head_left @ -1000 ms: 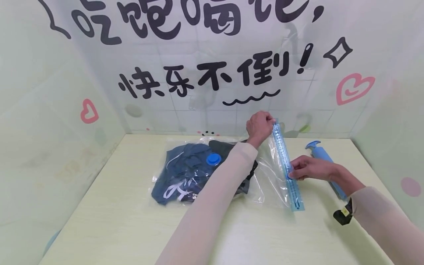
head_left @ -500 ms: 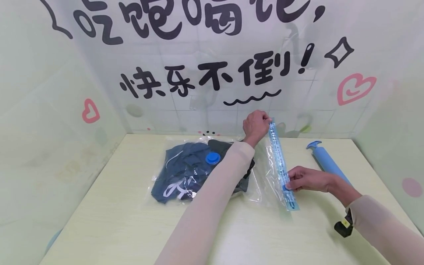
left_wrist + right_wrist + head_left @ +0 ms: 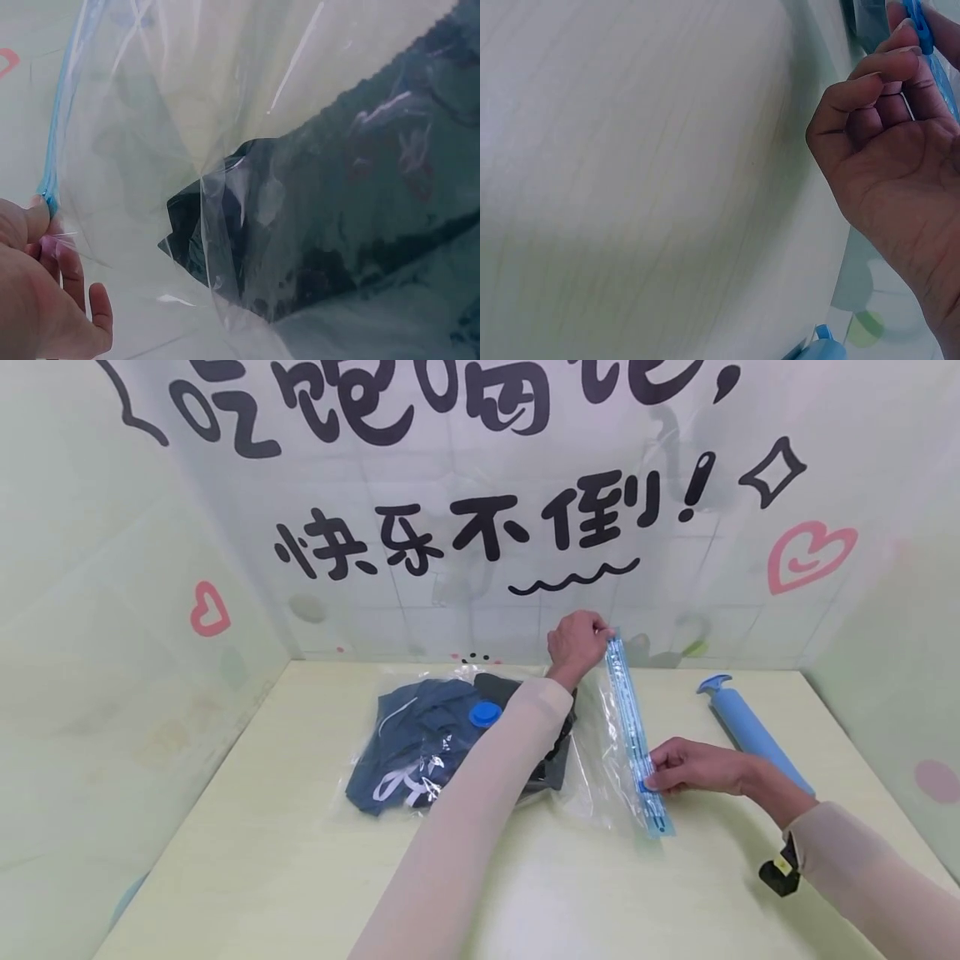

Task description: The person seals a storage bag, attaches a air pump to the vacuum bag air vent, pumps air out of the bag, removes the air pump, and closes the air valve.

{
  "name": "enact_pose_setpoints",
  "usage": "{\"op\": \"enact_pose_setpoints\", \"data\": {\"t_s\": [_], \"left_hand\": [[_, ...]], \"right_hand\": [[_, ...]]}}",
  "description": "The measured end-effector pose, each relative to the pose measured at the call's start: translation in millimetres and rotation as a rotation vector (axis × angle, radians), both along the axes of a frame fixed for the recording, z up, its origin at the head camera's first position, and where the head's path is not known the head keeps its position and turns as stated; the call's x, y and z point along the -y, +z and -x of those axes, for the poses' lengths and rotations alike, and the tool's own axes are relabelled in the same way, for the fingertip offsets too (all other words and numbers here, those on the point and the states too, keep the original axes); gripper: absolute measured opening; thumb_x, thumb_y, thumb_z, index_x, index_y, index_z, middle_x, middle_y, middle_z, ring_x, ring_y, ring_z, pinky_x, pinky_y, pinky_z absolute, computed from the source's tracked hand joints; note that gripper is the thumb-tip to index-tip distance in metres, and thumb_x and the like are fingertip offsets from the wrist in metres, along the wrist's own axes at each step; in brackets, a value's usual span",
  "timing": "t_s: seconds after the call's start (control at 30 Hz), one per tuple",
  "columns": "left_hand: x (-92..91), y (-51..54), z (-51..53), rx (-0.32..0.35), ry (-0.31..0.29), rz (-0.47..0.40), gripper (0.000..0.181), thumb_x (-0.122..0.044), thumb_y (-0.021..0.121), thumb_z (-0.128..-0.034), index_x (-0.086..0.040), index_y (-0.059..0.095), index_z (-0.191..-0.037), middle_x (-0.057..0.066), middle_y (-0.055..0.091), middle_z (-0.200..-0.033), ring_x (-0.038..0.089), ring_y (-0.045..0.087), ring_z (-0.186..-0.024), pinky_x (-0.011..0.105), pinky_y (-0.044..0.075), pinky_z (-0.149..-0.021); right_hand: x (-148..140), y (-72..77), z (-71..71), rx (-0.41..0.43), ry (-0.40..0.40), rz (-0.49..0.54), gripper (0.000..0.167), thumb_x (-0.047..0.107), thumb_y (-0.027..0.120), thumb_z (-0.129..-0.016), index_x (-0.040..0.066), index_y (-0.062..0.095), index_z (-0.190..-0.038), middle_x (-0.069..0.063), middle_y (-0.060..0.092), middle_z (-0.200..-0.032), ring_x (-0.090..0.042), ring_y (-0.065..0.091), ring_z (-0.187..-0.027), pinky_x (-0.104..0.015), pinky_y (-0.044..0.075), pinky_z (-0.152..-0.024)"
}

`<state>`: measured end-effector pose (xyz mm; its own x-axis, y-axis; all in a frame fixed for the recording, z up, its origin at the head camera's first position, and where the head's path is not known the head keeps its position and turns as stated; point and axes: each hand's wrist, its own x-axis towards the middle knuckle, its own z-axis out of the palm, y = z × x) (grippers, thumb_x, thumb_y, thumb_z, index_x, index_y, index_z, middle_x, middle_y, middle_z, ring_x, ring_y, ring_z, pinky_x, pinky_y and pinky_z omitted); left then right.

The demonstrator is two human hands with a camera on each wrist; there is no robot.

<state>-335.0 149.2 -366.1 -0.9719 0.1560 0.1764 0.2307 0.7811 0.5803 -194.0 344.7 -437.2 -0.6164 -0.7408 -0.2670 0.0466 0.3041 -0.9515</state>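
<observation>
A clear vacuum storage bag point(image 3: 588, 777) with dark folded clothes point(image 3: 427, 718) inside lies on the table, a round blue valve point(image 3: 485, 714) on its top. Along its right end runs a blue zip seal point(image 3: 626, 702), raised off the table. My left hand point(image 3: 577, 645) pinches the seal's far corner between thumb and fingers, as the left wrist view also shows. Near the front end, my right hand point(image 3: 693, 768) pinches the small blue zip slider point(image 3: 919, 26) on the seal. My left forearm hides part of the clothes.
A blue hand pump point(image 3: 757, 735) lies on the table point(image 3: 247, 852) to the right, partly behind my right wrist. Walls with printed lettering enclose the table at the back and both sides.
My right hand has slid the zip slider toward the front end of the seal, then nearly stopped. The seal and my left hand have shifted slightly left.
</observation>
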Motion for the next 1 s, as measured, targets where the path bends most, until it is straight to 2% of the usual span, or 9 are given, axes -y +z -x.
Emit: {"op": "enact_pose_setpoints", "data": {"t_s": [0.07,0.13,0.27,0.37,0.67,1.0], "left_hand": [[1.9,1.0,1.2,-0.016,-0.012,-0.012,0.016,-0.037,0.071,-0.0970,-0.024,0.080,-0.097,-0.012,0.069,-0.088,0.008,0.061,-0.082,0.030,0.044,-0.076],[3.1,2.2,2.5,-0.031,-0.021,-0.017,0.016,-0.036,0.071,-0.0972,-0.023,0.080,-0.098,-0.012,0.070,-0.090,0.008,0.061,-0.082,0.030,0.044,-0.076],[5.0,4.0,0.9,-0.019,-0.027,-0.008,0.017,-0.036,0.071,-0.0974,-0.022,0.080,-0.098,-0.011,0.070,-0.090,0.008,0.061,-0.083,0.030,0.044,-0.076],[5.8,4.0,-2.0,-0.008,-0.040,0.004,0.017,-0.036,0.071,-0.0975,-0.022,0.079,-0.098,-0.011,0.069,-0.089,0.008,0.060,-0.082,0.030,0.045,-0.077],[4.3,-1.0,-2.8,-0.002,-0.073,0.015,0.016,-0.035,0.069,-0.0988,-0.021,0.077,-0.093,-0.011,0.064,-0.082,0.008,0.057,-0.078,0.028,0.045,-0.070],[-4.5,-3.4,-3.2,-0.019,-0.043,0.034,0.016,-0.036,0.071,-0.0970,-0.023,0.077,-0.090,-0.013,0.066,-0.083,0.006,0.058,-0.075,0.026,0.044,-0.065]], "right_hand": [[1,0.6,0.9,-0.018,-0.009,0.000,0.024,0.005,0.060,-0.101,-0.012,0.055,-0.085,-0.017,0.046,-0.071,-0.019,0.043,-0.067,-0.029,0.036,-0.063],[1,2.1,1.7,-0.022,-0.020,-0.005,0.027,0.006,0.061,-0.101,-0.012,0.053,-0.083,-0.014,0.047,-0.070,-0.018,0.044,-0.067,-0.029,0.036,-0.063],[2,4.9,1.6,-0.003,-0.019,-0.010,0.029,0.006,0.062,-0.101,-0.012,0.049,-0.082,-0.004,0.050,-0.070,-0.014,0.045,-0.069,-0.029,0.037,-0.064],[3,4.6,0.0,-0.005,-0.013,-0.021,0.030,0.007,0.062,-0.101,-0.012,0.049,-0.082,-0.001,0.049,-0.071,-0.012,0.045,-0.069,-0.030,0.036,-0.064],[0,2.7,-5.2,-0.034,0.003,-0.026,0.027,0.006,0.061,-0.101,-0.008,0.051,-0.081,-0.001,0.047,-0.070,-0.024,0.041,-0.066,-0.033,0.034,-0.062],[1,2.6,-11.5,-0.009,0.034,0.037,0.020,0.004,0.059,-0.102,-0.010,0.055,-0.088,0.002,0.051,-0.075,-0.011,0.047,-0.073,-0.030,0.039,-0.067]]}}
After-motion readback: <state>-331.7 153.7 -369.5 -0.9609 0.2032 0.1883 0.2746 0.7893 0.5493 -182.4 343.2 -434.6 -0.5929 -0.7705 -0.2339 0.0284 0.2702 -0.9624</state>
